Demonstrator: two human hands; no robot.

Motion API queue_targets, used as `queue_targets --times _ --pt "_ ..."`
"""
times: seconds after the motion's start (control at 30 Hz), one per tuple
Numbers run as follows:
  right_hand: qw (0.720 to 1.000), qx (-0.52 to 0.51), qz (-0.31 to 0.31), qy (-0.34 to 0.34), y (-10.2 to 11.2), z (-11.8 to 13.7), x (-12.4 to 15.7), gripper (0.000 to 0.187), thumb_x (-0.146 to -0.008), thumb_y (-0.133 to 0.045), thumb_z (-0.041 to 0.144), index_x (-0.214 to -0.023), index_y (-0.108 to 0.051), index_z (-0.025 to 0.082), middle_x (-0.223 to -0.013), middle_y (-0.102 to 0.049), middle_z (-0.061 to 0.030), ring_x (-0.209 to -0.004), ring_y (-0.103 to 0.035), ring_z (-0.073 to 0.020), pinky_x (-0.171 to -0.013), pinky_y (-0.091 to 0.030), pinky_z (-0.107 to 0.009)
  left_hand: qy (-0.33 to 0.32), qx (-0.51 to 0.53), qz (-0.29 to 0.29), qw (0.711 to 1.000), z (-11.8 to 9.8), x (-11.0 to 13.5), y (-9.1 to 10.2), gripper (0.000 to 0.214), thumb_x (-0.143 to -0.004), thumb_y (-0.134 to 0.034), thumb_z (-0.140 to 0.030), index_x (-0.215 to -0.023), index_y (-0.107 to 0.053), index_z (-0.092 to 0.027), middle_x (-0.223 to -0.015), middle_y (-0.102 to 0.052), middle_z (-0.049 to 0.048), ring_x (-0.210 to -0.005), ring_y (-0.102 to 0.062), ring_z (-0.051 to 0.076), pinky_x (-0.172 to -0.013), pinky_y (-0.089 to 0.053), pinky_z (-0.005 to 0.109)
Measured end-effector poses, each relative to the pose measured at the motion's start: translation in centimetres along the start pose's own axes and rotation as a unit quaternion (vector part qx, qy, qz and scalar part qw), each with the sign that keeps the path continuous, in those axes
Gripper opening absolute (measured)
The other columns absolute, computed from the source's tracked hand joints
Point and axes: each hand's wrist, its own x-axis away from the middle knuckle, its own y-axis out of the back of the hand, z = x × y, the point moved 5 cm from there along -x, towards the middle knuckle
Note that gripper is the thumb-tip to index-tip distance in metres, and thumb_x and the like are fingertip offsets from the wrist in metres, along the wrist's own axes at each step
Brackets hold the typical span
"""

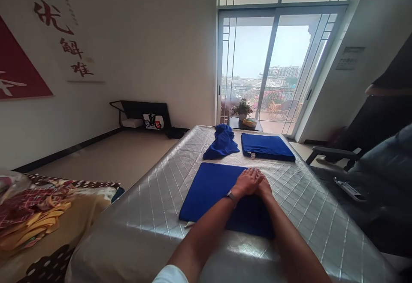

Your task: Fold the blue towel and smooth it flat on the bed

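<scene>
A folded blue cloth lies flat on the silver quilted mattress in front of me, with a small white tag poking out at its near left edge. My left hand rests flat on the cloth's right part, fingers stretched forward. Close beside it, my right hand also lies on the cloth, partly covered by the left. Neither hand grips anything that I can see. Beyond them sit a second folded blue cloth with a white label and a crumpled blue cloth.
To the left, a bed carries heaped clothes. On the right stands a dark armchair with a white remote on it. A person is near the right wall. A potted plant sits by the glass door.
</scene>
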Motion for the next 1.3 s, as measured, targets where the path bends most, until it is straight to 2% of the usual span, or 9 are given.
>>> queue_targets --times 0.07,0.17,0.27,0.47,0.6,0.77,0.97,1.17,1.3 --pt "1.000 0.004 0.000 0.007 0.0 0.0 0.2 0.065 -0.097 -0.034 0.029 -0.159 -0.024 0.012 -0.167 -0.015 -0.0064 -0.153 -0.009 -0.0177 -0.123 -0.009 -0.031 0.010 0.010 0.000 1.000 -0.4 -0.3 -0.5 0.071 -0.104 -0.006 -0.054 -0.155 -0.032 -0.012 -0.159 -0.035 0.0150 -0.149 -0.028 0.022 -0.122 -0.023 0.043" --pt "1.000 0.001 -0.007 -0.005 0.1 0.1 0.0 0.062 -0.100 -0.023 0.030 -0.159 -0.023 0.010 -0.166 -0.018 -0.0083 -0.153 -0.012 -0.0180 -0.123 -0.010 -0.033 0.043 0.006 0.003 0.999 1.7 0.5 -0.1 0.074 -0.103 -0.005 -0.056 -0.154 -0.035 -0.011 -0.159 -0.035 0.0150 -0.150 -0.026 0.024 -0.123 -0.019 0.044" --pt "1.000 -0.008 -0.011 -0.025 0.1 0.2 -0.4 0.064 -0.102 -0.015 0.036 -0.159 -0.022 0.007 -0.166 -0.020 -0.0095 -0.153 -0.014 -0.0186 -0.123 -0.010 -0.035 0.090 -0.014 0.009 0.996 5.4 2.1 1.2 0.078 -0.101 -0.006 -0.061 -0.154 -0.035 -0.011 -0.161 -0.030 0.0123 -0.152 -0.020 0.025 -0.125 -0.015 0.043" --pt "0.999 -0.015 -0.004 -0.034 0.1 0.2 -0.6 0.066 -0.102 -0.015 0.040 -0.159 -0.021 0.007 -0.166 -0.018 -0.0080 -0.153 -0.013 -0.0174 -0.123 -0.008 -0.035 0.188 -0.053 0.007 0.981 13.9 6.5 4.9 0.085 -0.098 -0.002 -0.066 -0.155 -0.032 -0.011 -0.162 -0.028 0.0114 -0.152 -0.020 0.025 -0.125 -0.014 0.042" --pt "0.999 -0.006 -0.005 -0.036 0.1 0.2 -0.6 0.066 -0.102 -0.016 0.040 -0.159 -0.021 0.007 -0.166 -0.019 -0.0078 -0.153 -0.012 -0.0171 -0.123 -0.008 -0.035 0.235 -0.073 -0.005 0.969 17.5 9.0 6.5 0.086 -0.098 0.000 -0.066 -0.156 -0.030 -0.009 -0.163 -0.026 0.0123 -0.152 -0.018 0.025 -0.124 -0.012 0.042" --pt "0.999 0.018 -0.004 -0.039 0.4 0.5 -0.4 0.065 -0.102 -0.016 0.038 -0.158 -0.022 0.006 -0.166 -0.020 -0.0090 -0.153 -0.014 -0.0184 -0.123 -0.008 -0.038 0.253 -0.073 -0.013 0.965 17.7 9.6 6.8 0.090 -0.097 -0.003 -0.068 -0.156 -0.027 -0.005 -0.164 -0.021 0.0153 -0.152 -0.016 0.026 -0.124 -0.012 0.041" --pt "0.998 0.054 -0.019 -0.017 1.3 1.3 0.2 0.063 -0.102 -0.018 0.036 -0.158 -0.025 0.008 -0.165 -0.022 -0.0078 -0.153 -0.012 -0.0171 -0.124 -0.002 -0.038 0.245 -0.068 -0.031 0.967 17.7 9.4 6.7 0.090 -0.096 -0.003 -0.069 -0.156 -0.029 -0.008 -0.163 -0.025 0.0136 -0.152 -0.018 0.026 -0.124 -0.015 0.042" --pt "0.999 0.035 0.002 -0.037 -0.2 1.3 1.1 0.067 -0.101 -0.016 0.041 -0.159 -0.020 0.006 -0.166 -0.018 -0.0087 -0.153 -0.011 -0.0188 -0.124 -0.010 -0.038 0.240 -0.061 -0.037 0.968 17.7 9.5 6.7 0.085 -0.097 -0.004 -0.067 -0.157 -0.029 -0.012 -0.162 -0.028 0.0114 -0.152 -0.019 0.027 -0.124 -0.016 0.045" --pt "0.999 0.035 0.003 -0.042 -0.8 1.1 1.3 0.067 -0.102 -0.014 0.041 -0.159 -0.020 0.006 -0.166 -0.017 -0.0078 -0.153 -0.011 -0.0195 -0.123 -0.010 -0.038 0.251 -0.050 -0.019 0.967 18.4 9.6 6.6 0.088 -0.097 -0.005 -0.068 -0.157 -0.027 -0.006 -0.163 -0.023 0.0145 -0.152 -0.018 0.027 -0.124 -0.016 0.042"
